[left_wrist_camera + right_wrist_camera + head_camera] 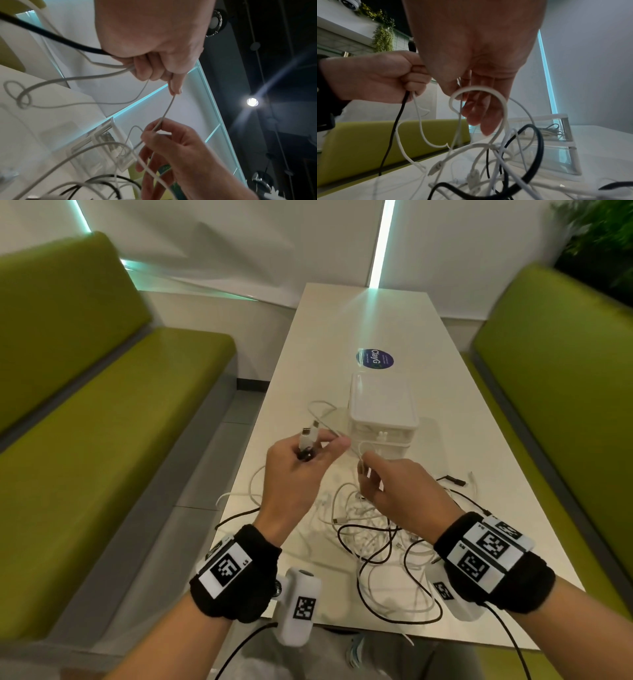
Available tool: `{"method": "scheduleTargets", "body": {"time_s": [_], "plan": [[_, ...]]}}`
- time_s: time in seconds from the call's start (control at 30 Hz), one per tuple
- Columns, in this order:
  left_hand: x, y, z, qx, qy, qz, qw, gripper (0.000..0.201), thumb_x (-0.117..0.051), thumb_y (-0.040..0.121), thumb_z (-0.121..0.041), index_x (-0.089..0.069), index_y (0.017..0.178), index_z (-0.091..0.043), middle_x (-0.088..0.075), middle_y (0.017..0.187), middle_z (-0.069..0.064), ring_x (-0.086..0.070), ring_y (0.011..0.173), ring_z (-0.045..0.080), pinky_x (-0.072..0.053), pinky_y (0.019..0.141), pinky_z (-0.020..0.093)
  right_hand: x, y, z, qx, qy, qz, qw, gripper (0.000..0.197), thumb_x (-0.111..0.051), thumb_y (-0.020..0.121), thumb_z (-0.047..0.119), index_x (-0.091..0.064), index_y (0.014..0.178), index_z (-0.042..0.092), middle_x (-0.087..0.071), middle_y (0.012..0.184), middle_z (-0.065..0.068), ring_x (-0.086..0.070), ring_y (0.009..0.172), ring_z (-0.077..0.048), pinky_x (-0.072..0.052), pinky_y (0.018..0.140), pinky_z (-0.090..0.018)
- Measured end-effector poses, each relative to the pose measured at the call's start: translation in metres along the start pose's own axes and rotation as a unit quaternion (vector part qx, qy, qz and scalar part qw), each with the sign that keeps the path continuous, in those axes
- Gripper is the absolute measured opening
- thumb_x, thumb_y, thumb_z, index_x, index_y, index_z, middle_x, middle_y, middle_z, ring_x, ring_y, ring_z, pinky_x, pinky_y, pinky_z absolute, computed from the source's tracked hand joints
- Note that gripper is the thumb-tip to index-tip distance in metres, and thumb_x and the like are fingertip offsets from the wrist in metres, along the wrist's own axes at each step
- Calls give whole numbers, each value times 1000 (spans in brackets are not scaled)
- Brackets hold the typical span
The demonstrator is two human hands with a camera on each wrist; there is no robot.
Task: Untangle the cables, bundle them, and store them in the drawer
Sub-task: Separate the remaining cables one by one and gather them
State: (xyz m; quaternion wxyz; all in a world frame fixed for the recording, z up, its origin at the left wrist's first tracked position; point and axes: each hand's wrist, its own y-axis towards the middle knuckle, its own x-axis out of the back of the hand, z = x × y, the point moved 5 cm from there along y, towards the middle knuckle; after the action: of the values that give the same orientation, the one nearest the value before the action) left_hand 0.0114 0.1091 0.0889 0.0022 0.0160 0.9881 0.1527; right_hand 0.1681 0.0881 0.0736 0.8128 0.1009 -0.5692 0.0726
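A tangle of white and black cables (363, 525) (488, 162) lies on the white table (359, 316) in front of a small clear drawer unit (380, 402) (568, 136). My left hand (322, 446) (154, 70) is raised above the table's left side, gripping several cable ends, white plugs and a black one. A thin white cable (167, 109) runs taut from its thumb to my right hand (364, 470) (157, 128), which pinches it just in front of the drawer unit. The unit's upper drawer holds some cables.
Green benches flank the table on the left (102, 422) and right (565, 392). A round blue sticker (374, 359) lies behind the drawer unit. A loose black plug (454, 480) rests right of the tangle. Cable loops reach the near table edge.
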Motion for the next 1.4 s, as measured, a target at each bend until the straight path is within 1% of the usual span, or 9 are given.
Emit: {"method": "scheduleTargets", "body": {"time_s": [0.17, 0.27, 0.37, 0.5, 0.6, 0.7, 0.83, 1.1, 1.4], "plan": [[14, 10, -15, -22, -87, -40, 995, 7, -71, 85, -15, -71, 81, -9, -55, 63, 11, -46, 48, 0, -39, 53, 6, -8, 0, -3, -16, 2, -2, 1000, 5, -51, 96, 28, -53, 93, 25, -64, 85, 5, -60, 75, -21, -52, 67, -38], [12, 6, -12, -19, -43, -15, 999, 6, -73, 84, -21, -75, 84, -15, -56, 78, 35, -55, 70, 16, -48, 70, 17, -6, 1, -1, -21, 29, -34, 999, 9, -52, 97, 29, -57, 93, 23, -59, 91, 11, -58, 76, -17, -51, 69, -37], [7, -2, 2, 3, -21, 18, 1000, 5, -74, 84, -22, -76, 88, -20, -52, 73, 35, -49, 69, 20, -46, 70, 18, 0, 1, 7, 4, 49, -73, 996, 7, -53, 95, 19, -58, 91, 19, -60, 91, 9, -56, 77, -19, -48, 67, -36], [3, -9, 13, 4, 75, 61, 995, 7, -74, 77, -42, -72, 82, -37, -56, 60, 11, -50, 58, 9, -48, 62, 20, 0, 1, 14, 30, 37, -65, 997, 7, -53, 95, 17, -57, 90, 17, -58, 87, 7, -55, 75, -18, -48, 65, -36], [4, -8, 15, -35, 176, 71, 981, 27, -75, 82, -34, -72, 108, -27, -47, 48, -13, -45, 47, -4, -34, 56, 7, -3, 1, 13, 17, 51, -59, 997, 9, -51, 97, 24, -56, 92, 19, -58, 88, 6, -56, 75, -20, -49, 66, -40], [5, -6, 13, -111, 309, 100, 939, 32, -72, 86, -25, -65, 115, -35, -59, 58, -23, -57, 61, -4, -45, 63, 14, -5, 2, 14, 22, 68, -59, 996, 7, -52, 97, 21, -55, 92, 19, -59, 90, 8, -57, 75, -20, -49, 67, -41], [16, 4, 18, -149, 390, 100, 903, 24, -68, 84, -11, -59, 97, -29, -73, 85, -14, -69, 80, 12, -55, 64, 37, -10, 4, 16, 39, 66, -41, 996, 7, -50, 97, 23, -57, 95, 20, -58, 93, 7, -57, 74, -21, -48, 68, -41], [55, 21, 28, -81, 443, 23, 893, 4, -66, 87, -20, -65, 85, -16, -73, 78, -5, -67, 72, 22, -55, 65, 40, -25, 11, 9, 6, 57, -9, 998, 36, -52, 97, 27, -50, 133, 31, -51, 100, 19, -49, 77, -4, -45, 77, -25], [78, 33, 31, -25, 522, -7, 853, 18, -62, 91, -28, -62, 82, -13, -62, 67, 3, -58, 62, 26, -42, 54, 32, -33, 21, 22, 39, 63, -6, 997, 21, -56, 95, 24, -63, 115, 23, -57, 99, 12, -53, 75, -5, -44, 74, -21]]}}
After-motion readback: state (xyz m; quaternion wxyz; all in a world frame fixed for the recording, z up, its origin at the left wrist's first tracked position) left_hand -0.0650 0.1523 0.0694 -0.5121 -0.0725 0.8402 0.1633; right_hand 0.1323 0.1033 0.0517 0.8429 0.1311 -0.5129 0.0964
